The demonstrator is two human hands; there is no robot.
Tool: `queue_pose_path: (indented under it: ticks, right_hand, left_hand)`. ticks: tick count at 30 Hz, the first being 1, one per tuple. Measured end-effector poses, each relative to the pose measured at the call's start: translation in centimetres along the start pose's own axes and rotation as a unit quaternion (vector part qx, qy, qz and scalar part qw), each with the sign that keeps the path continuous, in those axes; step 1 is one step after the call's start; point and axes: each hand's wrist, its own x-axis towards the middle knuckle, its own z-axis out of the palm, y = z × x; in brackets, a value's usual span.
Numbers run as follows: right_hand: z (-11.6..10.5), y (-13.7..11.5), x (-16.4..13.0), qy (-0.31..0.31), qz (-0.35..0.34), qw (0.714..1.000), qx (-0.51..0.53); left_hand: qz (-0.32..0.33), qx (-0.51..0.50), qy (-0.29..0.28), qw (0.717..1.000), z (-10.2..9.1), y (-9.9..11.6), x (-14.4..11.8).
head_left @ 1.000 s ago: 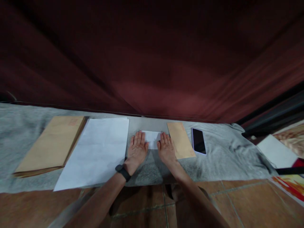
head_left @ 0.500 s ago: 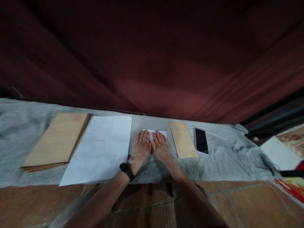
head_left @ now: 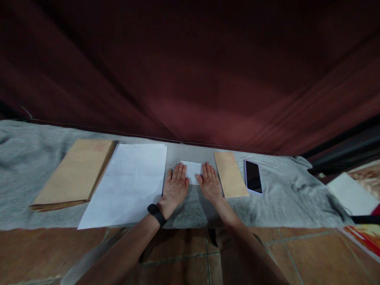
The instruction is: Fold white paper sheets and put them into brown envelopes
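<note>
The folded white paper point(head_left: 192, 171) is lying on the grey-clothed table point(head_left: 282, 198). Left hand point(head_left: 175, 187) and right hand point(head_left: 210, 183) are pressing it flat, fingers extended. Light, limp, easily creased; gripping at edges is advisable.

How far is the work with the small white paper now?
Done: the folded white paper is already small. In hand: left hand and right hand press flat on its two ends. Left: the single brown envelope beside the right hand lies untouched, as do the white sheets and the brown envelope stack.
</note>
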Motion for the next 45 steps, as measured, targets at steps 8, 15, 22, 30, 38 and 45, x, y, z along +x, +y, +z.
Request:
queue_pose_path:
  ticks: [8,15,22,30,38,45]
  right_hand:
    - [-0.3,0.3,-0.3,0.019,0.000,1.000,0.008]
    - [-0.7,0.1,-0.2,0.002,0.005,1.000,0.009]
    - [-0.6,0.2,-0.3,-0.002,0.014,1.000,0.002]
    - [-0.1,0.6,-0.8,0.020,0.012,1.000,0.000]
    - [-1.5,-0.1,-0.9,0.016,-0.022,0.999,0.027]
    - [-1.8,-0.9,-1.2,-0.024,-0.055,0.998,0.025]
  left_hand:
    - [0.028,0.005,0.038,0.999,-0.2,-0.4,0.2]
    - [0.116,-0.036,0.043,0.992,0.7,1.3,1.0]
    - [0.075,-0.018,0.035,0.996,1.2,1.1,1.8]
    - [0.031,-0.006,0.043,0.999,1.4,-0.1,1.8]
    - [0.016,-0.011,0.038,0.999,1.1,-0.2,1.6]
    - [0.013,-0.013,0.033,0.999,1.0,-0.5,1.4]
